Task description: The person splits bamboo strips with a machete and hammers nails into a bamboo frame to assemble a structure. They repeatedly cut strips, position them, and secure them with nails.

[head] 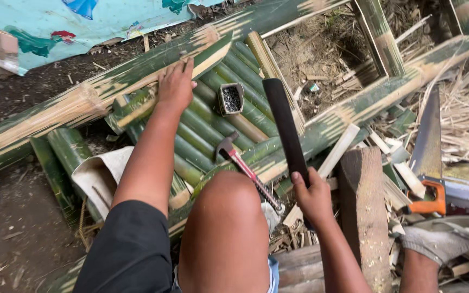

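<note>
Nearest to us, our bare knee (229,228) is rising in the middle of the view, with the dark shorts (131,255) beside it on the left. Our left arm is stretching forward and a little to the right, and the left hand (176,87) is lying palm down, fingers spread and open, pressing on the end of a split bamboo slat (137,106) just below a long bamboo pole (109,81) that is running diagonally across the ground. Our right arm is coming up from the lower right, and the right hand (313,198) is closing firmly around the lower end of a black blade-like tool (283,125), which is pointing up and away from us, tilted slightly to the left. Between the two hands, a row of green bamboo slats (218,119) is lying side by side, crossing under the second long pole (354,108). These slats are looking glossy green on the curved side and pale yellow where they are cut. On them a small square box of nails (231,99) is sitting, and a hammer (242,165) with a red handle is resting near our knee, just left of the right hand. To the right, a wooden block (362,206) is standing upright, and a saw with an orange handle (427,195) is lying beyond it.
</note>
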